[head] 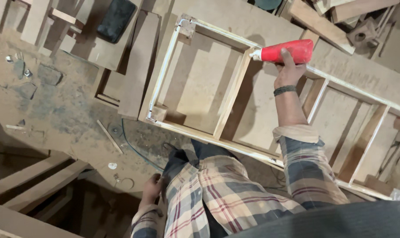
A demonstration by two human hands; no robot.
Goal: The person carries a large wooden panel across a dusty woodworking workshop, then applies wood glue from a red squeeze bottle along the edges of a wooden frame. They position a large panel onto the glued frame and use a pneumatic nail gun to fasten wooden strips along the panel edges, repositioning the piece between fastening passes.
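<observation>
While right hand (289, 70) grips red glue bottle (284, 51) fully, nozzle touching crossbar top on wooden frame (164, 70) far edge, left hand (150, 188) rests by hip, grip unclear.

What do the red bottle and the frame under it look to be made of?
Red bottle: apparently soft plastic, smooth with a slight sheen, white nozzle. Frame: bare unfinished wood, pale and matte, with whitish lines along its top edges. The right hand grips the bottle.
</observation>
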